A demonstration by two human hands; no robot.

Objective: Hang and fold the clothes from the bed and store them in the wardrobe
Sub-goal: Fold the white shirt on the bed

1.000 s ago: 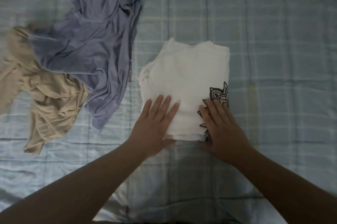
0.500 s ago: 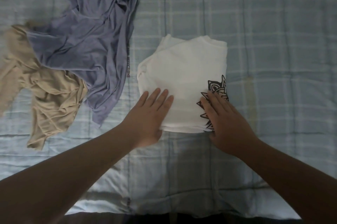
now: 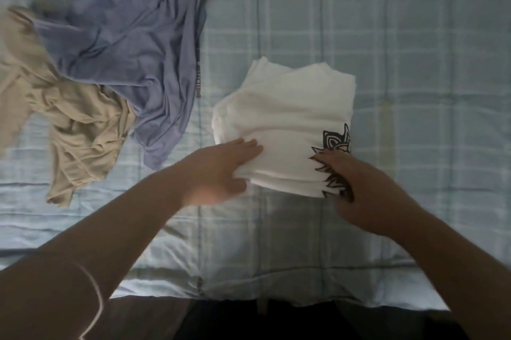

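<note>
At the bed's [image 3: 414, 63] near edge, our left hand [image 3: 218, 171] and right hand [image 3: 356, 187] each grasp a near corner of the folded white shirt [image 3: 287, 118]. We judge folding done; next we lift it level for the wardrobe. Toward the far left corner, the purple shirt [image 3: 132, 43] and beige garment [image 3: 77, 132] wait.
</note>
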